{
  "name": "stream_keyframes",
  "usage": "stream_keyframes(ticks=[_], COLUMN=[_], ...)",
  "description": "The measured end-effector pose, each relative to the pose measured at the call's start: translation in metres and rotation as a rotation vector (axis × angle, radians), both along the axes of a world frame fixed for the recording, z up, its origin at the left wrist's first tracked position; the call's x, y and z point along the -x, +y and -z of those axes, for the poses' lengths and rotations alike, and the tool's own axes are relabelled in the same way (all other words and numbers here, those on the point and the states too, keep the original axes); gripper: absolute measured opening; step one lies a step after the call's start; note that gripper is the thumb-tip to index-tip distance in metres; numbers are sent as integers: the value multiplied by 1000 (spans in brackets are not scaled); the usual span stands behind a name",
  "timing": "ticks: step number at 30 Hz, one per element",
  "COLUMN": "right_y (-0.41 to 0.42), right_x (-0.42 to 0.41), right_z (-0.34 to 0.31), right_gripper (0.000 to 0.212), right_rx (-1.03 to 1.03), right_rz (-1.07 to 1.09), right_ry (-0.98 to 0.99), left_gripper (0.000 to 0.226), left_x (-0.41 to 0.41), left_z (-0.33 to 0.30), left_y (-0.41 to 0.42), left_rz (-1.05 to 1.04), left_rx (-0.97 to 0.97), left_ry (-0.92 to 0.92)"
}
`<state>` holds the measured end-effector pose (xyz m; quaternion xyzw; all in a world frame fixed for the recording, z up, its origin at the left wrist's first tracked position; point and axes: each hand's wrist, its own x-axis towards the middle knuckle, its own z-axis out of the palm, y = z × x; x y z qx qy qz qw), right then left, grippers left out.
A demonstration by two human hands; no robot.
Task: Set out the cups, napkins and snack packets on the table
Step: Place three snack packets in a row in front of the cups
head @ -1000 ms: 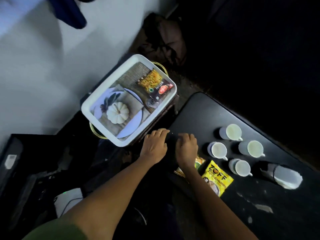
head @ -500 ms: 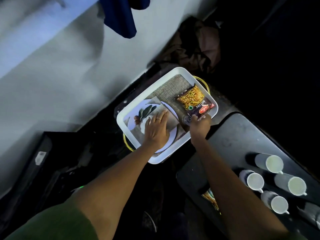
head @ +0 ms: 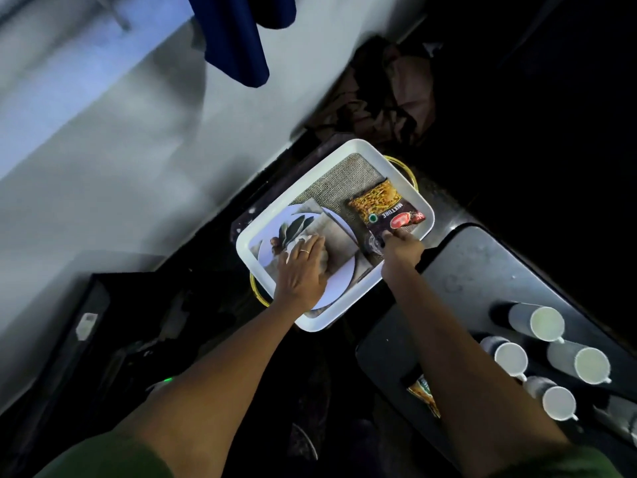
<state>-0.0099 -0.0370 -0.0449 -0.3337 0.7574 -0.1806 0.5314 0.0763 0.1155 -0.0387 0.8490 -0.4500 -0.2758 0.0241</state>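
1. My right grip (head: 400,246) is pinching the mixture snack packet (head: 387,209) in the white tray (head: 320,324).
2. My left grip (head: 303,267) is lying flat on the tray's napkin (head: 339,236), fingers together.
3. My right arm is partly hiding a second packet (head: 422,391) on the dim counter (head: 465,270), near four cups (head: 548,322).

Glossy white tray (head: 351,151), smooth, with printed coarse burlap weave inside and thin yellow metal handles. Shiny crinkled foil-plastic snack packet (head: 386,210) at far right. Matt dark tabletop (head: 472,267), scuffed. Smooth glazed white cups (head: 548,324) on right. Thin metal ring on left hand (head: 301,270).
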Motion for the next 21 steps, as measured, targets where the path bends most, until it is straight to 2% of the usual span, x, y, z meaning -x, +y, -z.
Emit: stream_keyframes(ticks=[10, 15, 21], right_y=[17, 22, 26], right_x=[60, 105, 150], right_z=[-34, -65, -107], right_gripper=[10, 29, 33], right_rx=[143, 193, 270], right_rz=[-316, -473, -548], right_ry=[-75, -128, -250], left_gripper=[60, 58, 59], left_x=[44, 72, 106], left_z=[-47, -80, -110], left_y=[-20, -28, -36], left_rz=[-89, -130, -190], left_rx=[93, 217, 293], left_ry=[35, 54, 129])
